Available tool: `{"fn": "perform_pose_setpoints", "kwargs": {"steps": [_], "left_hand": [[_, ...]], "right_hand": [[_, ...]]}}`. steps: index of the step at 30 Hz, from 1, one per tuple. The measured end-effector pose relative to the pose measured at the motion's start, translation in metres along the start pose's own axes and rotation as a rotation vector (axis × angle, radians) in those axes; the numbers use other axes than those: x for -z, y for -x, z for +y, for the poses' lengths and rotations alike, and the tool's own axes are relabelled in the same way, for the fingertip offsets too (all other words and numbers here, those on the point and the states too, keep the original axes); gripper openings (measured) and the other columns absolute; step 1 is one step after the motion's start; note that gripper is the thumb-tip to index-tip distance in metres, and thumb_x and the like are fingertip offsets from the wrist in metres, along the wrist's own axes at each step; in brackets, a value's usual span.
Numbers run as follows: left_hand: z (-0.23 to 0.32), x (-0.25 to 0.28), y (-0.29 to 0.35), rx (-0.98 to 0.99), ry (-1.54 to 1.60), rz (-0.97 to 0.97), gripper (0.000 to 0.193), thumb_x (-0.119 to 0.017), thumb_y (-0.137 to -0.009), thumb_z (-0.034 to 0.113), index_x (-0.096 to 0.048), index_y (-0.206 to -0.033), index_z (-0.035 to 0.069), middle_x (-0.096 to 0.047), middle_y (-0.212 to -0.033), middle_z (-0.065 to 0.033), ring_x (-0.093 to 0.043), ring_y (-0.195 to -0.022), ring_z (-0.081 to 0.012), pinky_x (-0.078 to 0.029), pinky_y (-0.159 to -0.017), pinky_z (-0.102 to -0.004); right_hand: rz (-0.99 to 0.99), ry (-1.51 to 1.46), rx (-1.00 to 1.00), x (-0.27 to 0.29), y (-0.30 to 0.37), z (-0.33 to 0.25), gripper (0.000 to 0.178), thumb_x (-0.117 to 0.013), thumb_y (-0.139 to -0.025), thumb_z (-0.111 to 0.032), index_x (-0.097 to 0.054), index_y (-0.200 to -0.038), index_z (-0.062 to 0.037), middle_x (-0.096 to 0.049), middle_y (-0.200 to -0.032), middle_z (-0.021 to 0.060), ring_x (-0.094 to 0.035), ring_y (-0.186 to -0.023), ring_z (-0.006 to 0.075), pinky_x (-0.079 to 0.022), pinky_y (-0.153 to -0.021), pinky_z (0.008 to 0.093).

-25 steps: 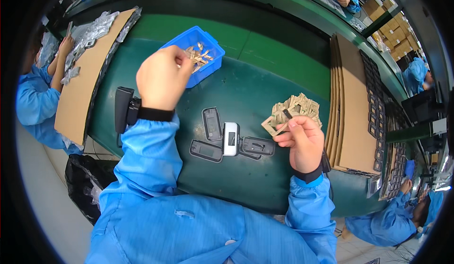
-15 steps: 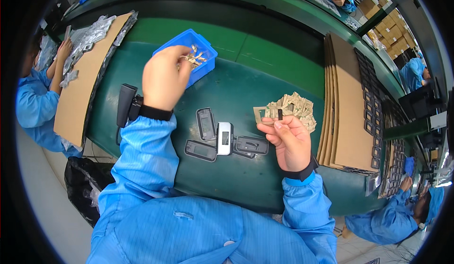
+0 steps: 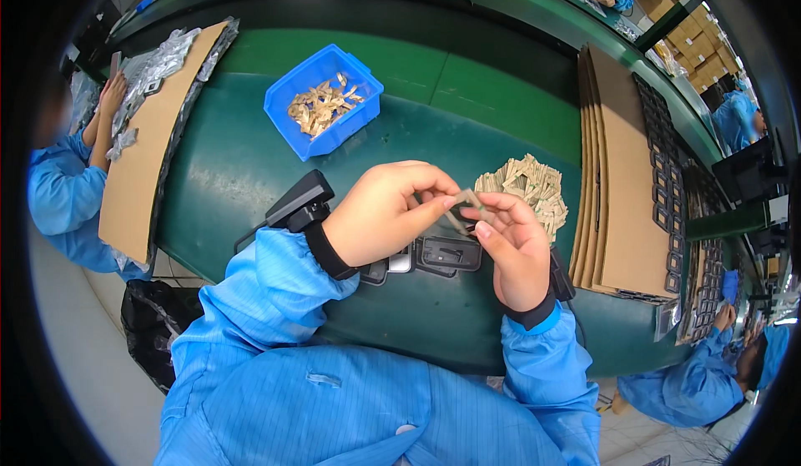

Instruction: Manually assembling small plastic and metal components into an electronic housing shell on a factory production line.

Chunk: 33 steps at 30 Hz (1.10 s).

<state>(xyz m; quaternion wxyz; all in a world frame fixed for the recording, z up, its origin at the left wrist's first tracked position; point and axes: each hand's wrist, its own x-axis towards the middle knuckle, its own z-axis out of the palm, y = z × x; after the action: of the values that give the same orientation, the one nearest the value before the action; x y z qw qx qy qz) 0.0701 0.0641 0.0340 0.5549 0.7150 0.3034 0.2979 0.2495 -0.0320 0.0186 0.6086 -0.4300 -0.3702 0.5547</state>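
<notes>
Over the middle of the bench my hands meet at a thin beige rectangular frame [image 3: 456,222]. My right hand [image 3: 516,245] holds it between thumb and fingers. The thumb and fingers of my left hand [image 3: 388,214] are pinched at its upper corner; whether they grip anything else is too blurred to tell. Just beyond my right hand lies a heap of similar beige strips [image 3: 530,189]. Below the hands rests a dark plastic housing [image 3: 450,254], beside a silver-and-white device [image 3: 400,261] that my left wrist partly covers.
A blue bin [image 3: 324,103] with several tan pieces stands at the far left of the green bench [image 3: 400,316]. Upright cardboard sheets [image 3: 613,174] line the right side, with black frames [image 3: 655,157] against them. Another cardboard sheet [image 3: 167,141] bounds the left; co-workers sit beyond both.
My left hand has left the blue bin and come right and nearer, to the beige frame in my right hand. Its forearm now hides part of the dark housings.
</notes>
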Motion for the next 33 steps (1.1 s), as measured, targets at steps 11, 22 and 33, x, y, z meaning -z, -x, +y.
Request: {"fn": "perform_pose_setpoints", "kwargs": {"steps": [11, 22, 33], "left_hand": [[-0.003, -0.013, 0.001, -0.678, -0.736, 0.194, 0.019, -0.074, -0.072, 0.007, -0.069, -0.09, 0.007, -0.068, -0.093, -0.0042, -0.065, -0.08, -0.0234, -0.053, -0.065, -0.0332], [-0.002, -0.021, 0.013, -0.746, -1.036, 0.179, 0.019, -0.072, -0.069, 0.012, -0.067, -0.088, 0.007, -0.067, -0.097, -0.0023, -0.063, -0.083, -0.0158, -0.05, -0.059, -0.0285], [0.0, -0.02, 0.009, -0.738, -0.918, 0.192, 0.019, -0.073, -0.066, 0.01, -0.061, -0.081, 0.007, -0.063, -0.087, -0.0023, -0.062, -0.077, -0.0187, -0.05, -0.057, -0.0295]], "right_hand": [[0.056, 0.224, -0.006, -0.003, 0.001, 0.005, 0.016, -0.056, -0.096, 0.001, -0.062, -0.108, 0.0079, -0.069, -0.1, 0.012, -0.068, -0.092, 0.0159, -0.054, -0.083, 0.0263], [0.13, 0.282, 0.042, -0.009, 0.006, 0.008, 0.008, -0.063, -0.091, 0.002, -0.068, -0.096, 0.0053, -0.069, -0.084, 0.0042, -0.062, -0.073, 0.0048, -0.049, -0.065, 0.0189], [0.111, 0.486, 0.153, -0.012, 0.009, 0.002, 0.006, -0.061, -0.091, 0.003, -0.067, -0.092, 0.0057, -0.07, -0.084, 0.0049, -0.063, -0.074, 0.005, -0.049, -0.063, 0.0191]]}}
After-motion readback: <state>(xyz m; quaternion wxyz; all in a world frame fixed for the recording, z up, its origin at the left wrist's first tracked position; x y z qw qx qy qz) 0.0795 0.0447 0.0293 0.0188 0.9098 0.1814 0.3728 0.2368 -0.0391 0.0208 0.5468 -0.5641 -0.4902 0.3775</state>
